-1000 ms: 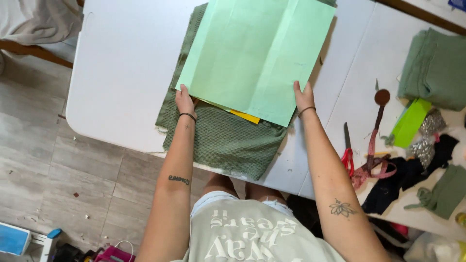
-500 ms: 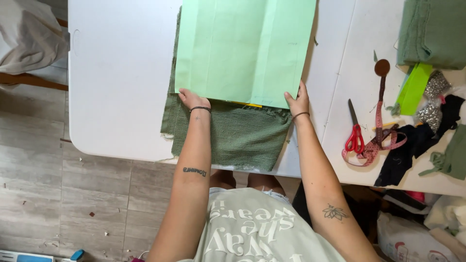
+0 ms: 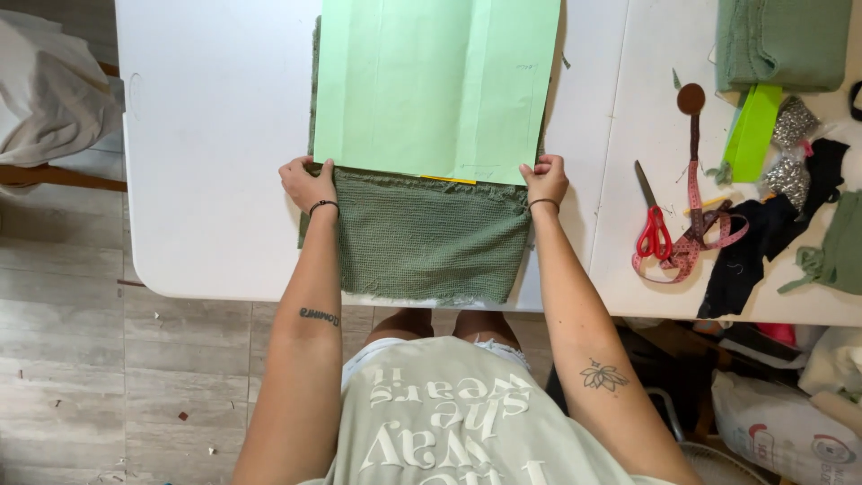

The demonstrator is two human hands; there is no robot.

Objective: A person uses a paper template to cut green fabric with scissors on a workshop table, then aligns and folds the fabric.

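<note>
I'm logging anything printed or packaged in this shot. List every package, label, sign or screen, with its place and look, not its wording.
White plastic bag: on the floor at lower right, bulging, with a small red and blue mark.
Light green paper sheet: on green fabric, its near corners held by the left hand and right hand; faint pencil marks.
No signs or screens.
</note>
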